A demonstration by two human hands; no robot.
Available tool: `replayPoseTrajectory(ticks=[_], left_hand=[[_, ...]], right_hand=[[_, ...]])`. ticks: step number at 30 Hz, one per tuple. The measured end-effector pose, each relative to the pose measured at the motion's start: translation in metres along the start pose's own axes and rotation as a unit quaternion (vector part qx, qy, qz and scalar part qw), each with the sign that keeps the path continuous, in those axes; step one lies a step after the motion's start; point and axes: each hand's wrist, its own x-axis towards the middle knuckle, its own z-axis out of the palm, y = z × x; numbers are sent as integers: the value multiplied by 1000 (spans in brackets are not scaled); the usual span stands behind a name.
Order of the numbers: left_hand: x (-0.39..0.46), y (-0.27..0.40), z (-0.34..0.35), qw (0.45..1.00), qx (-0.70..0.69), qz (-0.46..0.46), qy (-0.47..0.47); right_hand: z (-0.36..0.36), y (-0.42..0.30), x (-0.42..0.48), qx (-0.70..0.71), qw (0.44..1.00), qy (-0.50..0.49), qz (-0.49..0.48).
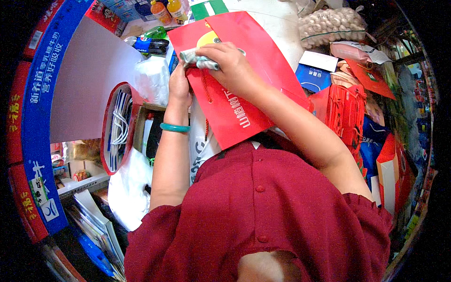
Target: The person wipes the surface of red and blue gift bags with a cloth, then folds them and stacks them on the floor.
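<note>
A large red paper gift bag (278, 67) with white lettering, a yellow printed figure and a red cord handle (204, 84) lies flat in front of my body. My right hand (229, 65) is closed around a crumpled pale, patterned cloth (206, 60), which rests on the bag near its left edge. At that edge is my left hand (180, 84), its thumb side against the bag. Its fingers go behind the bag and are mostly hidden. A green bangle (175, 127) circles the left wrist.
On the left stand a Pepsi bottle (151, 46), plastic bags (153, 79) and an upright red bag (119, 128) holding folded bags. A net sack of garlic (331, 28) lies at the back right. Stacked red paper bags (345, 112) and a blue bag (312, 77) crowd the right side.
</note>
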Motion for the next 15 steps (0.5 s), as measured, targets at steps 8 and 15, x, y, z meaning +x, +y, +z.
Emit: replayPoseTrajectory(ticks=[8, 15], left_hand=[[-3, -2, -7, 998, -10, -31, 48], [-4, 1, 6, 997, -27, -23, 64]], right_hand=[[11, -3, -6, -86, 978, -187, -42], [-17, -25, -56, -91, 968, -197, -123]])
